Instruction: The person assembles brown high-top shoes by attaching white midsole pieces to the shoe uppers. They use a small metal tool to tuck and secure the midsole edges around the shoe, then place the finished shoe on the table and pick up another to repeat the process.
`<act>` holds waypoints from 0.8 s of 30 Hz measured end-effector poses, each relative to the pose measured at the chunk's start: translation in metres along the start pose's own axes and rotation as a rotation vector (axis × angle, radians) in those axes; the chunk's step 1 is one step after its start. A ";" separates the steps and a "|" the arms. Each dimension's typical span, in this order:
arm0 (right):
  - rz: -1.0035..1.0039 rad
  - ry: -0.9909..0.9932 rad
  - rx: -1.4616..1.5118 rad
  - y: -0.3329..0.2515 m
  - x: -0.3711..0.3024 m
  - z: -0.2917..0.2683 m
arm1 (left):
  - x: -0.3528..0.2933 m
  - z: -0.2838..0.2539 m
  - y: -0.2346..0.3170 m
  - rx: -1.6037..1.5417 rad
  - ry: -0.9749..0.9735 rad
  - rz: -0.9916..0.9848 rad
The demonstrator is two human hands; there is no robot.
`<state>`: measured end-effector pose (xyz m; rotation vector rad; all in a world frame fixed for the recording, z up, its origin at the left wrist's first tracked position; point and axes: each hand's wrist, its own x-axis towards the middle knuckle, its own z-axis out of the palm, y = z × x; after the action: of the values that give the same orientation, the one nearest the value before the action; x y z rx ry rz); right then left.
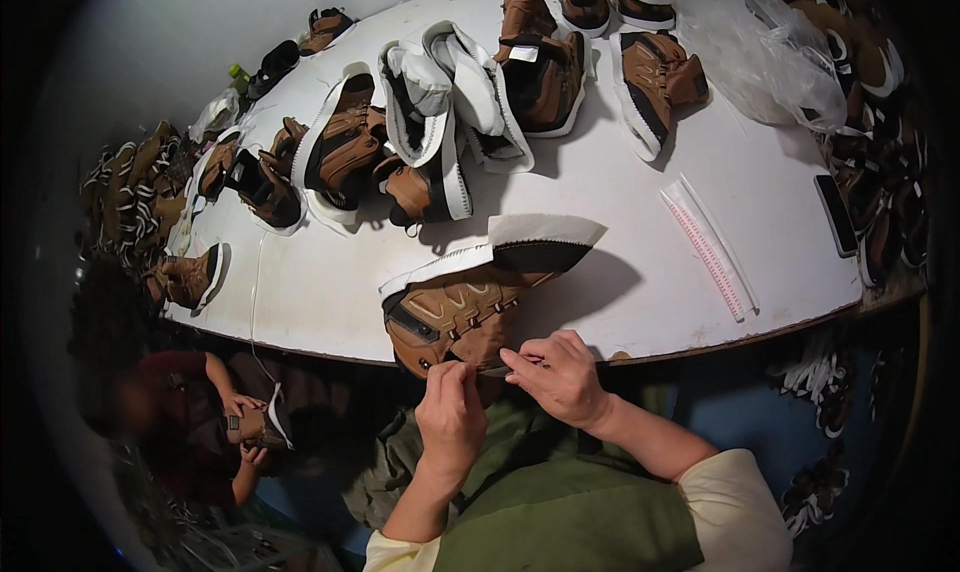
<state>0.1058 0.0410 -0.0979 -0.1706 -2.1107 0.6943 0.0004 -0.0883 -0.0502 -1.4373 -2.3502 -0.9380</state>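
Observation:
A brown and black shoe upper with a white lining strip along its edge rests on its side at the table's front edge. My left hand is closed in a pinch at the upper's near edge, by the tongue. What lies between its fingertips is too small to make out; the hand touches the upper. Just right of it, my right hand is closed round a thin greyish thing, mostly hidden by the fingers, its tip beside the upper's near edge.
Several more brown and black shoe uppers stand on the white table. A clear ruler with red markings, a phone and a clear plastic bag lie to the right. At left, another person's hands hold an upper.

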 end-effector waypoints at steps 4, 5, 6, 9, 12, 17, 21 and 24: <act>0.000 0.005 0.007 0.000 0.002 0.001 | 0.002 -0.001 0.000 -0.015 -0.003 0.006; -0.001 0.006 0.007 0.000 0.002 0.001 | 0.003 -0.001 0.000 -0.013 -0.012 0.007; -0.003 0.005 0.004 0.000 0.003 0.001 | 0.004 -0.002 0.001 -0.012 -0.020 0.008; -0.004 0.002 -0.002 0.000 0.002 -0.001 | 0.003 -0.001 0.000 -0.012 -0.033 0.011; 0.003 -0.001 -0.004 -0.001 0.003 -0.001 | 0.003 -0.001 -0.001 -0.011 -0.032 0.027; 0.008 -0.022 -0.017 -0.002 0.005 -0.004 | 0.004 -0.003 -0.003 -0.018 -0.044 0.055; 0.009 -0.010 -0.004 -0.002 0.006 -0.004 | 0.006 -0.005 -0.001 -0.019 -0.062 0.072; -0.002 0.025 0.013 -0.002 0.008 0.000 | 0.006 -0.004 0.000 -0.019 -0.067 0.069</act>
<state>0.1016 0.0422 -0.0915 -0.1688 -2.0816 0.7008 -0.0028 -0.0871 -0.0440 -1.5694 -2.3283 -0.9106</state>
